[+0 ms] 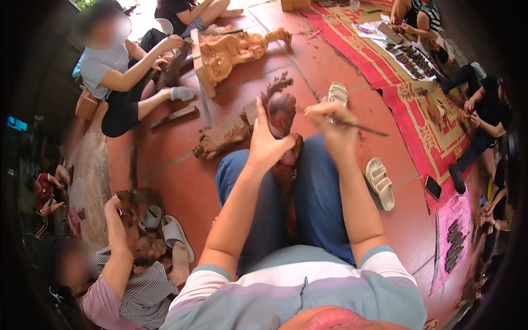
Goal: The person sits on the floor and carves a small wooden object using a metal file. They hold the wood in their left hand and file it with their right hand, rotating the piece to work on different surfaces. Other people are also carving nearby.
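A dark reddish-brown carved wooden figure (282,113) stands between my jeans-clad knees, its jagged top pointing away from me. My left hand (265,144) grips its left side, thumb across the front and index finger stretched up along it. To the right of the carving, my right hand (336,129) is closed round a thin dark stick-like tool (369,131), which points out to the right. That hand is blurred by motion, and the tool's other end cannot be made out. Another rough brown carving (223,138) lies on the floor just beyond my left knee.
A pale wooden statue (236,54) lies on the red tiles ahead, near a seated person (118,71). Close at left, another person (129,269) holds a carving. Cream sandals (379,184) lie at right, before a red patterned mat (401,104) with a phone (433,187).
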Tool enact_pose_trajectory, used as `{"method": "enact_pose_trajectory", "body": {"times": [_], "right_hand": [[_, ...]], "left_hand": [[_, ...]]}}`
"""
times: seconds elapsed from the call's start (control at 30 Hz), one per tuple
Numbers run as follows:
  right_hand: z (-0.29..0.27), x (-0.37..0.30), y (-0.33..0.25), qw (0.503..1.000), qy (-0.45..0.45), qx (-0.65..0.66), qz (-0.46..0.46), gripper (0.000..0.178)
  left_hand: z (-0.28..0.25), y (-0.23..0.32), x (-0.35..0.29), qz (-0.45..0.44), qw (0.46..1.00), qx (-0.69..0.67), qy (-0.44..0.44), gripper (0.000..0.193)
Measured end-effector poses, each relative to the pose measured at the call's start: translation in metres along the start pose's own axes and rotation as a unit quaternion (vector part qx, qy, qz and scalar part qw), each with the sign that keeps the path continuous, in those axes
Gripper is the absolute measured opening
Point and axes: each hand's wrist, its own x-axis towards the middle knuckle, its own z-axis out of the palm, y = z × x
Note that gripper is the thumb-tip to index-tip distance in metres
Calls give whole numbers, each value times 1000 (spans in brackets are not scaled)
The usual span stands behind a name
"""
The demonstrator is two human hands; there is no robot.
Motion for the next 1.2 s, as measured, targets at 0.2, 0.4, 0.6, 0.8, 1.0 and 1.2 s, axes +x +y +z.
{"method": "enact_pose_trajectory", "body": {"times": [0.2, 0.4, 0.6, 0.8, 1.0, 1.2], "right_hand": [[0, 8, 16, 1000, 13, 5, -6, 10], [11, 0, 11, 997, -47, -56, -15, 9], [-2, 2, 5, 998, 21, -59, -30, 9], [-4, 6, 3, 998, 50, -30, -16, 10], [13, 0, -4, 1000, -12, -14, 24, 10], [12, -5, 0, 999, -34, -14, 11, 10]], "left_hand": [[-2, 13, 5, 16, 999, 49, -5, 118], [-4, 3, 4, 20, 999, -22, -17, 119], [-5, 6, -1, 20, 1000, -5, -5, 120], [-6, 5, -1, 23, 1000, 12, 8, 119], [-4, -6, 2, 24, 1000, 0, -2, 116], [-2, -10, 4, 9, 1000, -4, -17, 118]]}}
